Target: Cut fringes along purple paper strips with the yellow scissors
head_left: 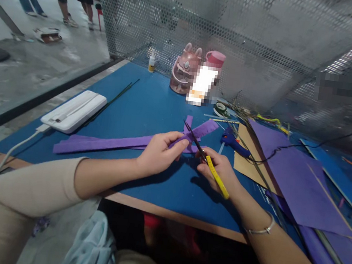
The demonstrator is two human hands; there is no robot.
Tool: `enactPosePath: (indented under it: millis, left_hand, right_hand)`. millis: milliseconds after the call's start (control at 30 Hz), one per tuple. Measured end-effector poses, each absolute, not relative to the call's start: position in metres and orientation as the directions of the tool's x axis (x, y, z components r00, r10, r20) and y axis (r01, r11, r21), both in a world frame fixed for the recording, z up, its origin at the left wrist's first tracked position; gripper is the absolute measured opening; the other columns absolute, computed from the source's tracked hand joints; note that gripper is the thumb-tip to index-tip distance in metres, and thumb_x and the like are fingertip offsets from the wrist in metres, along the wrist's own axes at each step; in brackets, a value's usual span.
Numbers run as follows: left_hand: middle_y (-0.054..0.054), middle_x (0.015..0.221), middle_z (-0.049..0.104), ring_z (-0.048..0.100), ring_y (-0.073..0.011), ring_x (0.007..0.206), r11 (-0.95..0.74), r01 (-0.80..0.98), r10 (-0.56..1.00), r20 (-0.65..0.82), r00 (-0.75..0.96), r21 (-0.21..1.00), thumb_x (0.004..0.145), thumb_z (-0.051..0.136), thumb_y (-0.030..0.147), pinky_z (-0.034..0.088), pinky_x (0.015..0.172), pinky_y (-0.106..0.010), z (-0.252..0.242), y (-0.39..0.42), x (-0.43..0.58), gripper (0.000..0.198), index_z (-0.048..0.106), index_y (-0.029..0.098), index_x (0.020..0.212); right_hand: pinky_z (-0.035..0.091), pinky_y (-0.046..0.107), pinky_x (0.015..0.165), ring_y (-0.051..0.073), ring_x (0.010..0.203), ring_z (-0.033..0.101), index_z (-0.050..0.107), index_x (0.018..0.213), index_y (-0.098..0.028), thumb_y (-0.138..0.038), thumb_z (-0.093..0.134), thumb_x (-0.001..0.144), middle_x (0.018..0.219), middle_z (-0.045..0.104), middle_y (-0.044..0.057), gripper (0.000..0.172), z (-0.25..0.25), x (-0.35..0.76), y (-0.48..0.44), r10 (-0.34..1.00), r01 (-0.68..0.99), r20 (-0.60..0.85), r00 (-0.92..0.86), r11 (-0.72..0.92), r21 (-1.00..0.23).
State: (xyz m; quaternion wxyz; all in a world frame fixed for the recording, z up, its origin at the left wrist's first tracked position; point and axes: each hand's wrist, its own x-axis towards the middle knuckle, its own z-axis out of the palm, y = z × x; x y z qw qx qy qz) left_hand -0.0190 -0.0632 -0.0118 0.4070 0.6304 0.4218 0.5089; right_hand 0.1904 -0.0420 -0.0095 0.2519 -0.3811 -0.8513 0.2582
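Note:
My left hand (159, 153) pinches a long strip of purple crepe paper (109, 142) that lies across the blue table (154, 103). My right hand (221, 169) is closed around yellow-handled scissors (210, 167). Their dark blades point up and to the left, and they meet the strip's end just beyond my left fingertips. A short purple piece (202, 129) sticks up behind the blades.
A white flat device (74, 110) with a cable lies at the left. At the right are purple paper sheets (290, 173), brown card, a blue glue gun (234, 142), green wires and tape. Pink containers (187, 69) stand at the back against a perforated metal screen. People stand at the far left.

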Motion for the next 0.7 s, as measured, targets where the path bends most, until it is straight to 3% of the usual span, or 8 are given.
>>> enactPosePath:
  millis: [167,467,700]
  left_hand:
    - [0.005,0.054,0.050,0.044,-0.0068,0.049,-0.318,0.119,0.946,0.307,0.106,0.941,0.092,0.049,0.038,0.036,0.052,-0.020,-0.0125,-0.0623,-0.0189,0.029,0.061,0.015,0.080]
    - [0.004,0.055,0.051,0.043,-0.0070,0.049,-0.388,0.168,0.920,0.370,0.129,0.906,0.093,0.049,0.036,0.035,0.051,-0.020,-0.0144,-0.0642,-0.0190,0.027,0.065,0.015,0.089]
    - [0.005,0.054,0.051,0.043,-0.0066,0.049,-0.379,0.181,0.924,0.361,0.127,0.907,0.093,0.048,0.036,0.035,0.051,-0.020,-0.0129,-0.0644,-0.0180,0.029,0.062,0.015,0.078]
  right_hand:
    - [0.037,0.027,0.060,0.016,0.068,0.043,0.049,0.105,-0.018,-0.087,0.040,0.069,0.081,0.051,0.003,0.078,-0.0079,0.1930,-0.0382,0.700,0.446,0.214,-0.681,0.628,-0.638]
    - [0.043,0.032,0.073,0.022,0.080,0.052,0.051,0.118,-0.018,-0.084,0.045,0.069,0.091,0.055,0.006,0.082,-0.0106,0.1915,-0.0380,0.694,0.384,0.231,-0.682,0.609,-0.694]
    - [0.045,0.033,0.075,0.022,0.081,0.056,0.053,0.122,-0.017,-0.082,0.045,0.073,0.096,0.059,0.009,0.082,-0.0079,0.1886,-0.0389,0.687,0.372,0.268,-0.676,0.632,-0.680]
